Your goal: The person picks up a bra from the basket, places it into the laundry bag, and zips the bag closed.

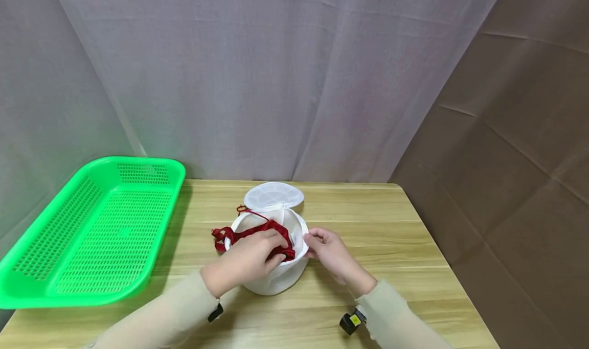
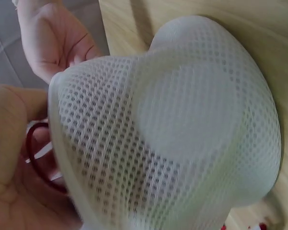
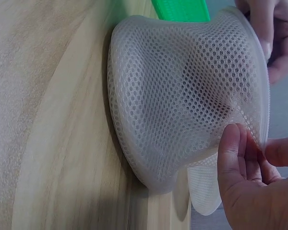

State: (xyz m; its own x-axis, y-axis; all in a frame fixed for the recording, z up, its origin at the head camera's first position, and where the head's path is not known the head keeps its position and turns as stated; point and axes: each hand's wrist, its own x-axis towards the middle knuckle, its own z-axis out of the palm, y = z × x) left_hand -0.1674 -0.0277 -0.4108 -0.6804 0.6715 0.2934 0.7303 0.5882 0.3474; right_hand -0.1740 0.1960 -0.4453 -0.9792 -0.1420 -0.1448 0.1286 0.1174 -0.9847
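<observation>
Carefully pinching the rim of a white mesh bag (image 1: 275, 282) with the right hand (image 1: 330, 254), thumb and fingertips nipped together on the edge; bending over red cloth (image 1: 277, 227) with the left hand (image 1: 253, 257), fingers curved down inside the mouth, thumb slightly apart. Impossible to tell from these views: any firm hold on the cloth. Bunched beneath the left fingers, partly inside the bag and partly draped over the rim, with loose loops (image 1: 221, 239) hanging outside, behind the left knuckles. Flipped back beyond both sets of fingertips: the lid (image 1: 273, 195). Well to the left of the left fingers: a green basket (image 1: 171, 221). Judging by the folds, light, soft and limp to handle, hardly fragile but apt to snag by the loops; best taken by the bunched middle under the left fingers. Likely yielding at the bag's mesh wall, firmer at the rim; best held there, between the right fingertips.
</observation>
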